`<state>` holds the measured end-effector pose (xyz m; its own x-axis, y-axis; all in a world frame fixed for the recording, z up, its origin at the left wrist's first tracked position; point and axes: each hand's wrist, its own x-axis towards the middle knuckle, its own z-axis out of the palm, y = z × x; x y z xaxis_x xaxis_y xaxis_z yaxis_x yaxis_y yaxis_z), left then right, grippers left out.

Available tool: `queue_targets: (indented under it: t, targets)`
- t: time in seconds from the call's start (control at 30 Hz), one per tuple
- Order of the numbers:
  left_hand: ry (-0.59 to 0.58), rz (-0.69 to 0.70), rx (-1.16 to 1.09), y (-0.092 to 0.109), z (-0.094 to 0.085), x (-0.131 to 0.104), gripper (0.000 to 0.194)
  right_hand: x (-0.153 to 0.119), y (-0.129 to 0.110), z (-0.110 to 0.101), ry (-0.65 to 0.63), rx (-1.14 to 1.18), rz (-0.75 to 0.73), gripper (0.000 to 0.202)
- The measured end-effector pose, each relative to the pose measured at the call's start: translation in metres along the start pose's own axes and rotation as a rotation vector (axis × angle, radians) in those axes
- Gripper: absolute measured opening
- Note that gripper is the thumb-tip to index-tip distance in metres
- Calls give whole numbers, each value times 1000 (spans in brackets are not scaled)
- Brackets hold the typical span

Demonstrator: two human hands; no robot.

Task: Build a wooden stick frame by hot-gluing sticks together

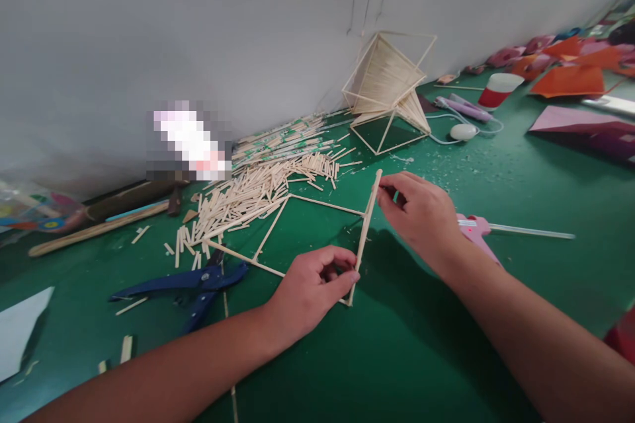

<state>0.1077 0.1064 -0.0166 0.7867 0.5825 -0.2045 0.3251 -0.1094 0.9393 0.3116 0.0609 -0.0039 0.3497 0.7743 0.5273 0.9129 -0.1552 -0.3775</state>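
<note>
A frame of thin wooden sticks [325,204] lies on the green table in front of me. Along its right side runs a longer wooden stick [368,225]. My left hand [317,284] pinches this side near its lower end, thumb and fingers closed on it. Close to the upper end, my right hand [417,208] has thumb and forefinger closed on the same side. Part of the frame's lower edge is hidden behind my left hand. Blue-handled pliers [208,277] rest to the left of the frame. A pink glue gun [476,231] lies partly behind my right forearm.
Many short wooden sticks [253,192] are heaped behind the frame. A stick structure [391,92] leans near the wall. Farther right are a lilac tool with a cord [464,108], a red and white cup [497,89], pink folded paper [580,122] and orange pieces [568,82].
</note>
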Motion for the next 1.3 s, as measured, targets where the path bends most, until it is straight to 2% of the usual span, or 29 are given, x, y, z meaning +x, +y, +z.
queue_targets:
  t: [0.77,1.3]
  targets:
    - [-8,-20,-38,0,1,1,12,0,2,2,5,-7,-1,18]
    - [-19,7,-5,-3,1,1,14,-1,-1,0,57,-8,20,17]
